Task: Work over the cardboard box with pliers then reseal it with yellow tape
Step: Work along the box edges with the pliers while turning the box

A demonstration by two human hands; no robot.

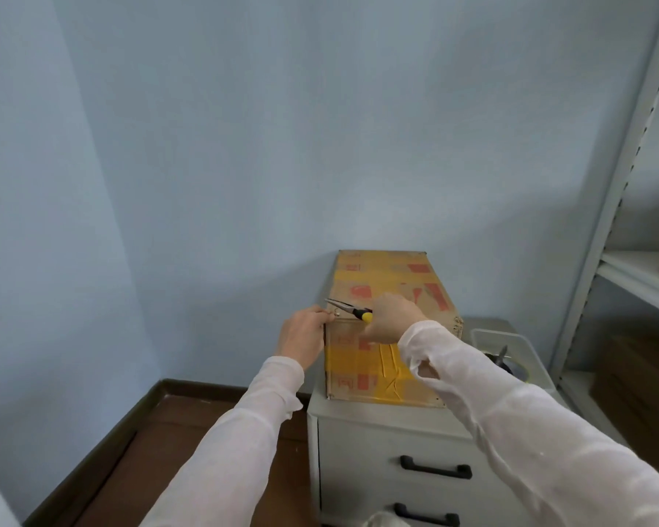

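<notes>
Cardboard box (pixel 389 298) patched with yellow tape (pixel 390 365), sitting on top of a grey drawer cabinet (pixel 389 450) against the far wall. Right hand (pixel 390 317) over the box's near top edge, fingers wrapped shut on the yellow-handled pliers (pixel 349 308), nose pointing left at the box's near left top corner. Left hand (pixel 301 336) pressed against that corner, fingers pinched together on a small, unclear bit; clear tub (pixel 510 348) just right of the box.
</notes>
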